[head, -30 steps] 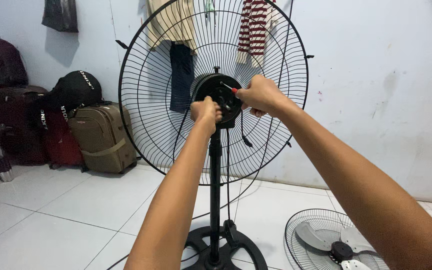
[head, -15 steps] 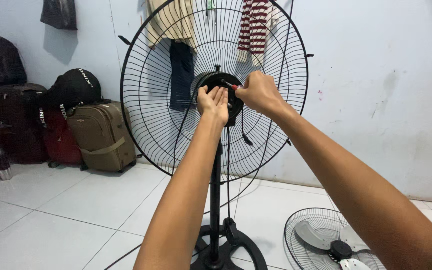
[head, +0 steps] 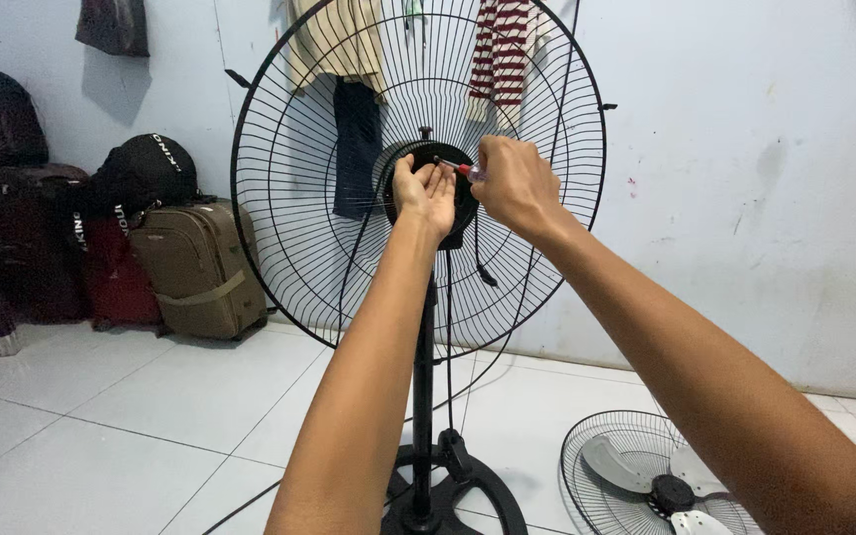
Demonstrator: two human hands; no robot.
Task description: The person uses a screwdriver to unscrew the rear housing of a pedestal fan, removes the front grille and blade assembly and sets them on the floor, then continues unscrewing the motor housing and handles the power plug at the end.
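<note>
Screwdriver (head: 461, 168) with a red-and-clear handle sits in the right hand (head: 515, 185), fingers closed round the handle, most of it hidden in the fist. Its shaft runs roughly level, long axis left-right in view, tip pointing left into the black motor hub (head: 425, 188) at the centre of the rear fan grille (head: 349, 188). Left hand (head: 426, 193) is open, palm flat against the hub front, fingers up, just beside the screwdriver tip; holds nothing, only presses the hub. Grille is a big round black wire cage, upright on a black pole (head: 423, 376) rising from a round black base (head: 458, 485) on the white tiled floor (head: 101, 416). Lower right on the floor lies a second grille with grey fan blades (head: 651, 476) resting in it, well apart from the hands. Behind: pale blue wall (head: 745, 149), clothes (head: 502, 54) hanging on it, suitcases and bags (head: 195, 263) stacked at left against the wall.
</note>
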